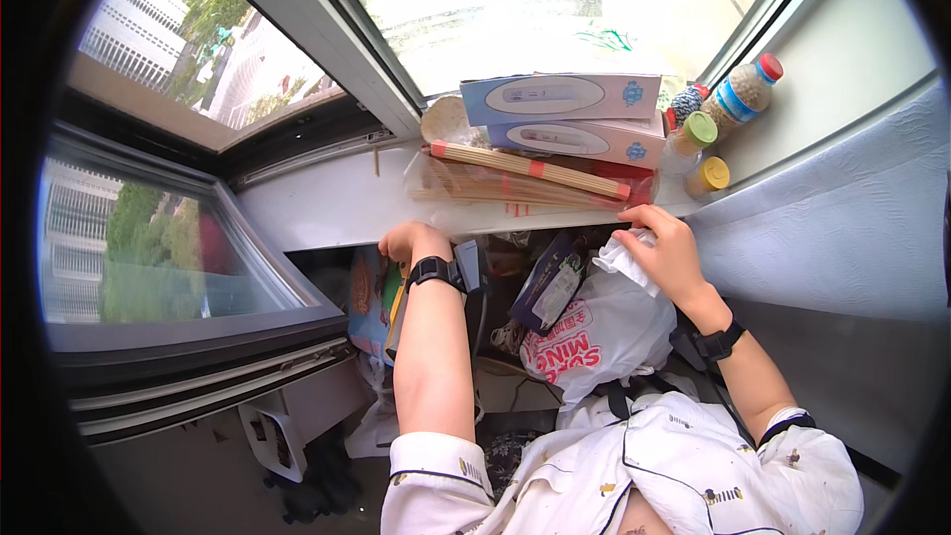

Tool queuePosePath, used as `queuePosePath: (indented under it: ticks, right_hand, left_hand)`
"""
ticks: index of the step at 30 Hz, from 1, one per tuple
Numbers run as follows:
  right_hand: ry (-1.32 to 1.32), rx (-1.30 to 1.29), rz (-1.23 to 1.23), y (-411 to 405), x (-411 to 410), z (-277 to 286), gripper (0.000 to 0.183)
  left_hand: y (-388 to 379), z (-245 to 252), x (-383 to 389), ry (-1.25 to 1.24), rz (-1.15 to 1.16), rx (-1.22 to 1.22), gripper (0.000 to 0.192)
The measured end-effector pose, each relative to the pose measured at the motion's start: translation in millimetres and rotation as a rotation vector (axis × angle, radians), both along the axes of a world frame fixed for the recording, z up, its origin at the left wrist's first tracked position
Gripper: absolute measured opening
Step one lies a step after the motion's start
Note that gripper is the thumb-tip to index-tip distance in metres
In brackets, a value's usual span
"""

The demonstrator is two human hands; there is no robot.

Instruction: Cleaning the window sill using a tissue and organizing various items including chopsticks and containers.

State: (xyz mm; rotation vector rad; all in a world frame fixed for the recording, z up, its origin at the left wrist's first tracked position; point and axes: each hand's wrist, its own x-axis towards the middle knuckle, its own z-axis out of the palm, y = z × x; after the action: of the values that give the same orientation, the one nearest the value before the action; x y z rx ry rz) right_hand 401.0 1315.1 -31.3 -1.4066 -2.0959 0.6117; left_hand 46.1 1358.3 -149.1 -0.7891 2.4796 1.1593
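Note:
My right hand (663,256) grips a crumpled white tissue or cloth (630,258) at the front edge of the white windowsill (327,204). Its fingertips are close to a clear plastic packet (475,189) of thin tan sticks or dry noodles. On top of that packet lies a tan bundle (505,162) with red bands. Farther left, my left hand (413,238) is bent at the sill's front edge, its fingers largely hidden. Behind the bundle, two long pastel cardboard boxes (572,100) are stacked. I wear a black strap on each wrist.
Right of the boxes stand a red-capped plastic bottle (743,93), a green-lidded jar (698,130) and a yellow-lidded jar (709,177). Below the sill are a white plastic bag (617,327) with red print and a dark box (546,282). An opened window sash (186,253) juts in at left.

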Motion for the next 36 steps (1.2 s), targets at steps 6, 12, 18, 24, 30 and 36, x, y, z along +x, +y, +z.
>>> queuePosePath:
  ticks: [6,12,18,24,30,36]
  right_hand:
    - [0.205,-0.343,-0.020,-5,14,8,0.028]
    - [0.320,0.004,0.113,29,-21,42,0.010]
    - [0.221,0.686,0.383,82,-149,68,0.011]
    - [-0.040,0.761,0.209,116,-94,53,0.011]
    - [0.093,0.556,-0.122,103,-25,48,0.012]
    - [0.360,0.586,0.262,115,-136,83,0.006]
  left_hand:
    - [-7,-10,-20,-0.027,-0.005,-0.032,0.042]
    - [0,21,20,-0.051,0.021,-0.014,0.033]
    - [-14,-23,-33,-0.004,-0.029,-0.125,0.036]
    - [-1,-2,-1,-0.039,-0.046,-0.165,0.036]
    - [-3,21,13,-0.024,-0.048,-0.035,0.035]
    - [-5,10,9,-0.003,-0.164,-0.220,0.032]
